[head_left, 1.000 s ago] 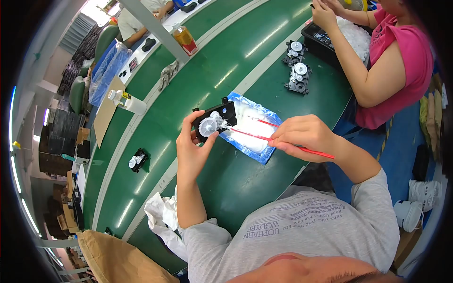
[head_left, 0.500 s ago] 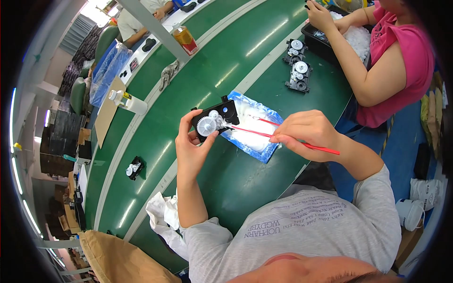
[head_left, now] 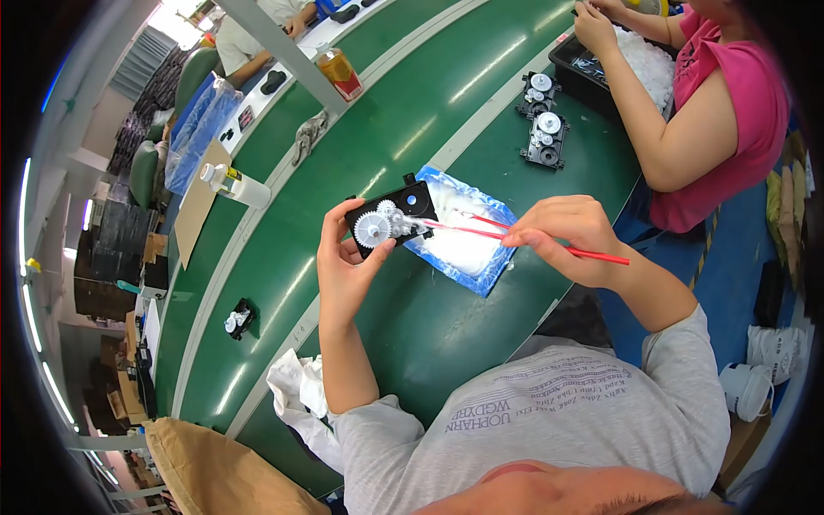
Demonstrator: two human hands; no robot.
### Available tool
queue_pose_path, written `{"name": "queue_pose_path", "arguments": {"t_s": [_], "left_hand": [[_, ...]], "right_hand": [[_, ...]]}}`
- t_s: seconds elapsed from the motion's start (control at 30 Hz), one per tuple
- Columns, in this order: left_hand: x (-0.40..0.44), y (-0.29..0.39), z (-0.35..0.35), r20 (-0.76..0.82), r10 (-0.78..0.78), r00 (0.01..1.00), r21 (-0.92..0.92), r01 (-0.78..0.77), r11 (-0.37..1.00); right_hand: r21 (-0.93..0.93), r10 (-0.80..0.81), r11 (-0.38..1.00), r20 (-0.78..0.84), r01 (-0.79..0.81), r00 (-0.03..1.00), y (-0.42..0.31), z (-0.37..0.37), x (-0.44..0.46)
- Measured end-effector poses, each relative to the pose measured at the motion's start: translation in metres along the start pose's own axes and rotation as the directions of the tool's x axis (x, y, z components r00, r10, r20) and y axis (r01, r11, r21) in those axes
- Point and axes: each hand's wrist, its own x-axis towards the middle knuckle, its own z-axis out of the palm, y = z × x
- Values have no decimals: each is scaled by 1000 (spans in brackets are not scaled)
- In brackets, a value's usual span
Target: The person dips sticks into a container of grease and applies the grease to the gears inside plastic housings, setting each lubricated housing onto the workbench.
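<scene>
My L hand [head_left: 343, 266] clamps blk gear hsg [head_left: 421, 209], thumb opp. fingers; R hand [head_left: 566, 240] pinches red sticks [head_left: 468, 229], one tip at wht gears [head_left: 373, 230]. Blue tray [head_left: 482, 285]: hsg's 3–4 o'clock.

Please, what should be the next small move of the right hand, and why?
Probably dab the red stick lightly on the white gears: the right hand has its white-looking tip close by them, and the left hand holds the black housing with its gears exposed.

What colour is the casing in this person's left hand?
The casing is black. It shows best in the head view, the only one here.
</scene>
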Motion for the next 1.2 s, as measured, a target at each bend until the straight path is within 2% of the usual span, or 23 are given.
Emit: {"name": "queue_pose_path", "arguments": {"t_s": [0.1,0.2,0.3,0.4,0.5,0.6,0.7,0.9,1.0,1.1,1.2], "left_hand": [[1,0,-1,6,-34,999,21,33,999],[2,1,1,15,-31,999,-56,31,998],[1,-1,2,90,-60,994,-127,71,989],[1,2,1,74,-71,995,-157,82,984],[1,3,-3,63,-101,993,-143,109,984],[0,6,3,81,-95,992,-192,109,975],[1,0,-1,83,-100,992,-176,113,978],[-1,2,0,150,-114,982,-177,141,974],[-3,7,-2,153,-91,984,-210,122,970],[-3,7,-5,149,-94,984,-215,125,969],[-2,5,-4,164,-102,981,-222,138,965]], "right_hand": [[-6,34,999,1,-34,999,-4,-9,-1],[26,15,1000,-60,-13,998,-7,-13,-7],[72,24,997,-46,-20,999,-6,-5,-7],[38,41,998,-13,-40,999,-1,-7,-6],[0,35,999,-17,-35,999,-3,-15,-6],[83,-3,997,-20,4,1000,-6,-9,-2],[15,26,1000,37,-27,999,-5,-14,0],[60,-23,998,-26,24,999,-13,-20,8],[93,80,993,-16,-78,997,-5,-21,10],[173,125,978,-59,-114,990,-2,-26,9],[160,80,984,-38,-73,996,-7,-26,7]]}}
